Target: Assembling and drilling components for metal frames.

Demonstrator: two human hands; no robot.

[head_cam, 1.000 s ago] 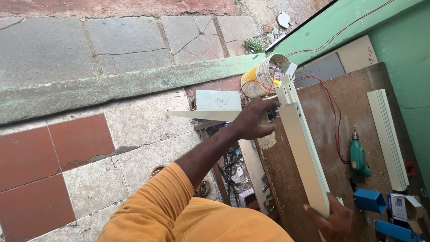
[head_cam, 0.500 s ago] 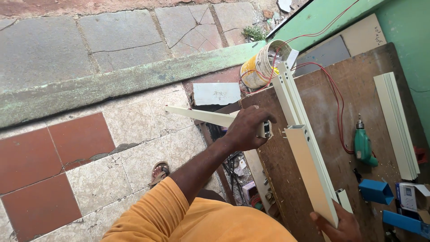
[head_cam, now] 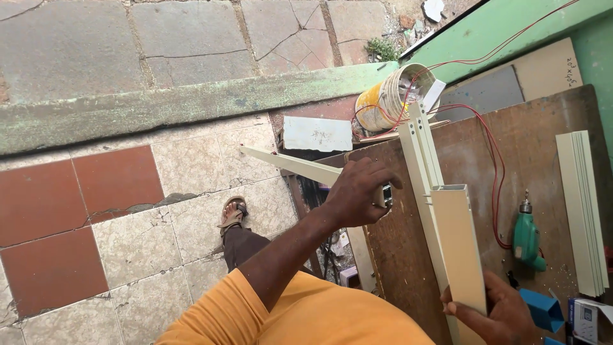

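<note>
both hands [head_cam: 359, 191] grip cream profiles [head_cam: 456, 246]

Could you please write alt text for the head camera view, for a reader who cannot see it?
Seen from above, a person's left hand grips a cream metal strip at a brown wooden workbench's edge, while the right hand holds a cream rectangular metal tube. A green power drill lies nearby.

A dark brown wooden workbench [head_cam: 543, 137] carried the work. On it lay cream metal channel lengths [head_cam: 426, 167], a stack of cream strips [head_cam: 582, 211] near its far edge, a green drill [head_cam: 527, 237] with a red cable [head_cam: 495, 166], and blue boxes [head_cam: 543, 308].
</note>
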